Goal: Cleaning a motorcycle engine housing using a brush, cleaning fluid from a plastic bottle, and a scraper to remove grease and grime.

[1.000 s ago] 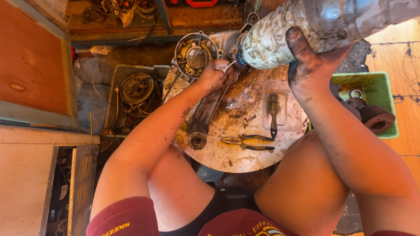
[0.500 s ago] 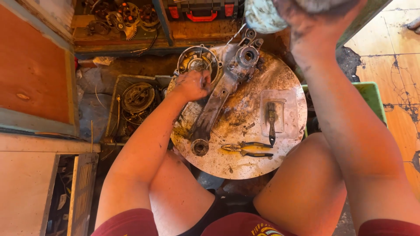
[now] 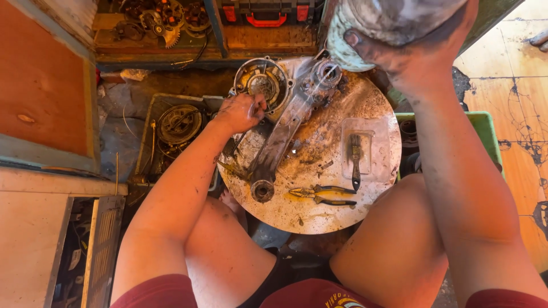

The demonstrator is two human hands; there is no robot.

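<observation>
We have the left hand [image 3: 242,112] down on the round table [image 3: 319,219], fingers curled shut on the rim of the circular stator-style housing [image 3: 261,82] at the far left end of the long aluminium engine case [image 3: 288,134]. The case lies diagonally across the table, its near end with the round boss [image 3: 262,190] pointing at our knees.

The right hand [image 3: 419,54] is up at the top of the view, greasy, grip closed around a large grey cylindrical part [image 3: 394,20], held clear above the far end of the case. We can't tell exactly what the part is; only its lower end shows.

To do this well, in our judgement:
- Keep the left hand pinning the case flat; the table top is gritty and the case could slide.
- The cylinder looks heavy and both hands are oily, so hold it with a full wrap, thumb opposed, not fingertips.
- Keep it away from the housing rim and our left fingers while it is overhead.
- Yellow-handled pliers [image 3: 322,195] and a small brush [image 3: 355,159] in its clear tray [image 3: 359,151] sit near the front edge, well clear of the case; leave them there.
- A green bin [image 3: 485,128] stands just right of the table behind our right arm; mind the elbow.
</observation>
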